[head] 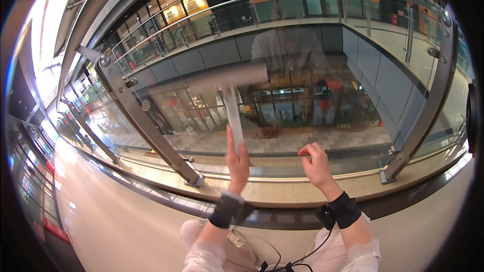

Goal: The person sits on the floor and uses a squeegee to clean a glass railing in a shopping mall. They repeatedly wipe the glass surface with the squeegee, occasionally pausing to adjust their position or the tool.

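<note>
My left hand (237,162) grips the pale handle of a window-washing tool (235,117), its forefinger stretched along the handle. The tool's wide, pinkish-grey head (230,77) is blurred and lies over the glass panel (287,139) of a railing in front of me. To the right, my right hand (315,164) is raised near the lower part of the glass, its fingers curled and nothing seen in them. Both wrists wear black bands, and a cable runs down from the right one.
Metal posts flank the panel at left (151,132) and right (423,128). Below runs a stone ledge (287,192) with a dark strip along it. Behind the glass is an open atrium with shopfronts and another railing. A person (155,39) stands across it.
</note>
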The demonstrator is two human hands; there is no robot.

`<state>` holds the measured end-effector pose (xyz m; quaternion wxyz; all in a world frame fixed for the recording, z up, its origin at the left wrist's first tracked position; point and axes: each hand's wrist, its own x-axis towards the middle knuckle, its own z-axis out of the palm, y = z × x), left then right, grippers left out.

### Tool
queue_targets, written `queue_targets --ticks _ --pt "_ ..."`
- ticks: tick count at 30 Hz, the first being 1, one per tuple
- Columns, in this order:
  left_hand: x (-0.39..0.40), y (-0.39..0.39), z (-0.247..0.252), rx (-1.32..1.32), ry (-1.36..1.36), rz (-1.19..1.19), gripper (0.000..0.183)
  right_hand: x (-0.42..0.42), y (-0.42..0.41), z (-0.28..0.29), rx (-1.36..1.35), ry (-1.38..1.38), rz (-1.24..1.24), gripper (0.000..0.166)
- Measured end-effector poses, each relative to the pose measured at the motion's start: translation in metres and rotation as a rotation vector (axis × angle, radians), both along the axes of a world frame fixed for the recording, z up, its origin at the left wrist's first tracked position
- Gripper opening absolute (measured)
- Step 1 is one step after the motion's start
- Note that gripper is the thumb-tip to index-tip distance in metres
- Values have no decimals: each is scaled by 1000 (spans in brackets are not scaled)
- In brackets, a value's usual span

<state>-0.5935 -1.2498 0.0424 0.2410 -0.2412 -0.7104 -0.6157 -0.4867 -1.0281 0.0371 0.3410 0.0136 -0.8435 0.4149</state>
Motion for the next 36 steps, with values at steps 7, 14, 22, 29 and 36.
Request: queue_targets --ticks 7,14,22,29,36 --pt "2 5 33 192 -59 8 56 9 3 4 -87 -48 9 12" --pt "-30 -2 196 138 130 31 55 14 3 8 -136 -18 36 12" --pt "10 24 -60 29 -13 8 58 16 -2 6 -93 -49 30 10" --pt "13 32 -9 6 17 -32 56 22 -1 2 -39 -67 27 11" --pt "-37 23 159 128 161 -92 58 22 -4 -2 -49 -70 78 13"
